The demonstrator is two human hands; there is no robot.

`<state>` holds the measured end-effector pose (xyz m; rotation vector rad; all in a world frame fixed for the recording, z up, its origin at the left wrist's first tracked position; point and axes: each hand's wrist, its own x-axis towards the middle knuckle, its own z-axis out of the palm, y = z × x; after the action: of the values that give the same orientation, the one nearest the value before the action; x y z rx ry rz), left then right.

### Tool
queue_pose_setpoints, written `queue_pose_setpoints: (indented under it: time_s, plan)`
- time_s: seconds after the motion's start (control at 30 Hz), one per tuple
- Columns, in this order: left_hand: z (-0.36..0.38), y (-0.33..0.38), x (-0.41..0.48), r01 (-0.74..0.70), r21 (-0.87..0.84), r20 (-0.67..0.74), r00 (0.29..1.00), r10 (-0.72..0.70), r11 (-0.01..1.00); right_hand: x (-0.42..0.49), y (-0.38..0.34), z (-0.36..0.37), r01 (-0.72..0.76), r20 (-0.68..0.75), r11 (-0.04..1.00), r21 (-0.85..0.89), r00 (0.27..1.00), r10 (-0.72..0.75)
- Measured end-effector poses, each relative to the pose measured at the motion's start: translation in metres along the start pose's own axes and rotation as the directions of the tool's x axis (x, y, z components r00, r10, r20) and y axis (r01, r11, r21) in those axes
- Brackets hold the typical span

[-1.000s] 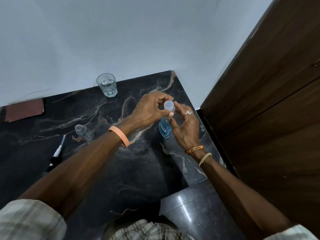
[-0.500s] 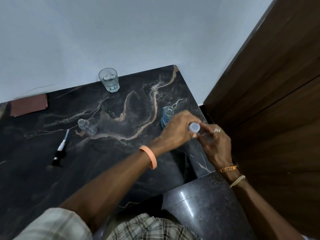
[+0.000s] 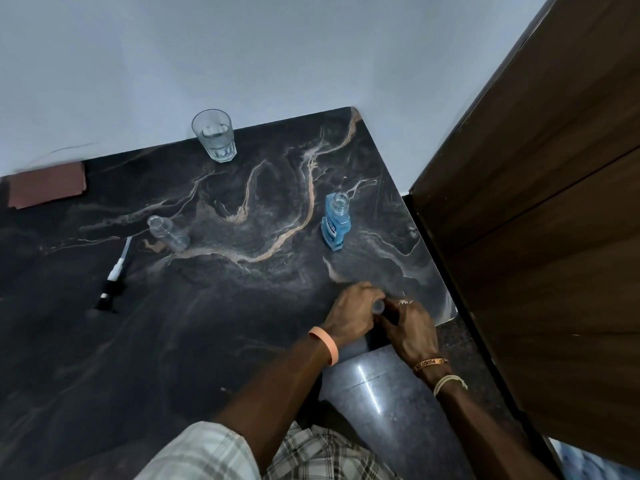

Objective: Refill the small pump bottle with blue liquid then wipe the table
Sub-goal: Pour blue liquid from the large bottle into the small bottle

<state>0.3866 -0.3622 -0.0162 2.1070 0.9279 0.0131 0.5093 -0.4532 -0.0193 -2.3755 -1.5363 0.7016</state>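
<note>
- The dark marbled surface fills most of the view. Its far edge meets a pale wall. Its right edge runs close beside a brown wooden panel, leaving only a thin gap there. The rounded near-right corner ends over a polished dark floor. The widest open stretch is the middle and near-left, and the frame cuts off the left side.
- The left hand sits at the near-right corner, just inside the edge, with its fingers curled round a small pale cap.
- The right hand meets it from the other side, fingers bent toward the cap. The shadow there hides whether they actually grip it.
- A reddish-brown cloth lies flat at the far left against the wall, and its left end is blurred.
- A glass holding some clear liquid stands at the far edge, near the wall.
- The blue bottle stands uncapped near the right edge, well apart from the hands.
- The small pump bottle is clear with an open neck and sits left of centre. I cannot tell whether it is upright or tilted.
- The pump head, with its tube, lies flat just beside that bottle, not touching it.
</note>
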Motion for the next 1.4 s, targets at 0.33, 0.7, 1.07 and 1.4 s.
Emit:
queue_pose_setpoints:
  time_s: [0.33,0.7,1.07,1.4]
  plan:
    - [0.003,-0.017,-0.016,-0.064,-0.006,0.032,0.997,0.064,0.998,-0.007,-0.008,-0.006,0.025,0.044,0.999,0.026,0.999,-0.026]
    - [-0.115,-0.137,-0.106,-0.015,0.058,-0.62,0.783,0.048,0.998,0.037,-0.134,-0.017,0.504,-0.069,0.862,-0.05,0.86,-0.506]
    - [-0.191,-0.256,-0.153,0.381,-0.384,-0.628,0.559,-0.541,0.841,0.114,-0.317,0.099,0.372,0.171,0.867,0.332,0.88,-0.443]
    - [-0.188,-0.277,-0.116,0.192,-0.403,-0.639,0.641,-0.425,0.895,0.142,-0.346,0.137,0.383,0.144,0.835,0.396,0.872,-0.468]
